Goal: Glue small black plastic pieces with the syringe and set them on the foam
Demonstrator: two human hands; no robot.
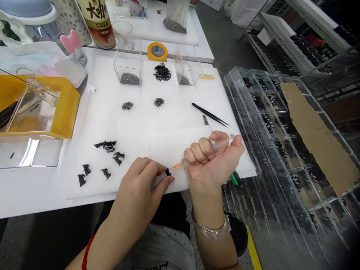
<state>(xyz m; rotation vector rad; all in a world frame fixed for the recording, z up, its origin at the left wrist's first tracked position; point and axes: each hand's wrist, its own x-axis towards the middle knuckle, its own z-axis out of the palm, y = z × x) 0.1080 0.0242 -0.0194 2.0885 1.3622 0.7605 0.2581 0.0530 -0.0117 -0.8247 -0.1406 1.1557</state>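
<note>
Between thumb and forefinger, my left hand (143,180) pinches a small black part (168,172) near the front edge of the white foam mat (137,131). My right hand (209,157) is wrapped round a clear syringe (221,144), its thumb at the plunger end. The orange needle hub (177,165) points left, and the thin needle reaches the black part. Several winged black parts (105,173) lie on the mat left of my hands. Two small piles of tiny dark pieces (159,102) lie farther back, with black tweezers (209,114) at the right.
Clear boxes (128,71), a heap of black pieces (162,72) and orange tape (157,51) stand at the back. At the left are a yellow-framed box (64,108) and a drink bottle (98,24). Stacked compartment trays (281,123) fill the right side. A green-handled tool (235,179) lies by my right wrist.
</note>
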